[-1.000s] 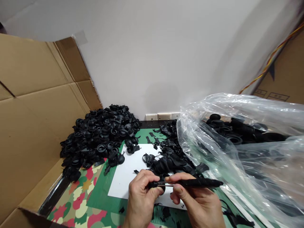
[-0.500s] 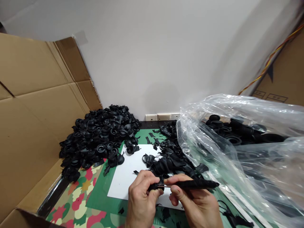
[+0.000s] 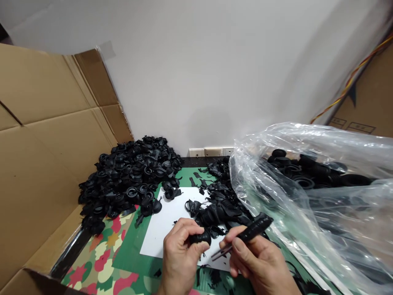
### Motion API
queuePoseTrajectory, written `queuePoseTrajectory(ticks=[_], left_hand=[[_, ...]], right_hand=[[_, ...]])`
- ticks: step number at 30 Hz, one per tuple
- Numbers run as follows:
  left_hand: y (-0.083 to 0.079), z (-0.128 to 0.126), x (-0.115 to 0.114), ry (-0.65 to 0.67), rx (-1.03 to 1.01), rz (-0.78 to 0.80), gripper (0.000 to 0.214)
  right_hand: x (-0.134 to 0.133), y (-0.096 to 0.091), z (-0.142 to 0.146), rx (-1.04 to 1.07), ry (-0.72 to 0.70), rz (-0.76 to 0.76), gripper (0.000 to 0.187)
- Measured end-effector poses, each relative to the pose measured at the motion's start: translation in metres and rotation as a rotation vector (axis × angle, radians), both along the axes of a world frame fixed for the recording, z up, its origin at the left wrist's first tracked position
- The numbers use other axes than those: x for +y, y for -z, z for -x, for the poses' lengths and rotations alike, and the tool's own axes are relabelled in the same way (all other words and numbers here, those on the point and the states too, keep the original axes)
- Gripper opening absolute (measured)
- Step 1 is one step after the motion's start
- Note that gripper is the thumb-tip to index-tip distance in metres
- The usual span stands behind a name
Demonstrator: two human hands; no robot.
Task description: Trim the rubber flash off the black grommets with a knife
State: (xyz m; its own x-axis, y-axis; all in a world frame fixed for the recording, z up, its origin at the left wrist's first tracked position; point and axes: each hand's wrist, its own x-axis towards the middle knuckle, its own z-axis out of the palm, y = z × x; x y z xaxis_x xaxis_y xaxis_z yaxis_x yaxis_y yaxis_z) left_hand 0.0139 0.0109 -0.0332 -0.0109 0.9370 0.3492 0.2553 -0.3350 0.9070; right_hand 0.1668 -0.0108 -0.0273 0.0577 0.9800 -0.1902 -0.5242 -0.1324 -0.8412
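Note:
My left hand (image 3: 179, 256) is closed round a small black ribbed rubber part (image 3: 201, 238), pinched between thumb and fingers over the white sheet (image 3: 167, 227). My right hand (image 3: 259, 262) grips a black-handled cutting tool (image 3: 250, 231), its thin metal tip pointing down-left, just clear of the part. A pile of black rubber scraps (image 3: 222, 205) lies just beyond both hands.
A big heap of black rubber parts (image 3: 132, 178) lies at the left against a cardboard box wall (image 3: 46, 143). A clear plastic bag (image 3: 310, 196) with more black parts fills the right. A green cutting mat (image 3: 130, 250) covers a camouflage-print cloth (image 3: 98, 262). Wall sockets (image 3: 211, 152) sit behind.
The tool's tip has come out of the rubber part and swung down, and the handle now tilts up to the right. My left hand still holds the part.

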Motion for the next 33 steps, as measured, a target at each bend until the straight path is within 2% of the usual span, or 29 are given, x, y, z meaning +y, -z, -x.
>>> queuePoseTrajectory(ticks=[5,12,22,28,31,33], left_hand=[[-0.002,-0.001,0.0,0.006,-0.02,0.001,0.024],[-0.003,-0.001,-0.002,0.006,0.109,-0.054,0.023],[-0.007,-0.007,-0.002,0.009,0.153,-0.183,0.026],[-0.007,-0.007,-0.002,0.014,0.208,-0.212,0.028],[-0.006,-0.008,-0.002,0.015,0.222,-0.208,0.029],[-0.004,-0.008,-0.002,0.025,0.228,-0.215,0.031]], right_hand=[[0.004,0.004,-0.001,-0.032,0.057,-0.01,0.038],[0.001,0.002,0.006,-0.139,0.12,-0.124,0.03],[-0.001,0.01,0.01,-0.267,0.165,-0.252,0.022],[0.002,0.009,0.006,-0.357,0.099,-0.49,0.01],[0.005,0.006,0.003,-0.403,0.054,-0.532,0.01],[0.008,0.004,0.001,-0.403,0.008,-0.474,0.013]])
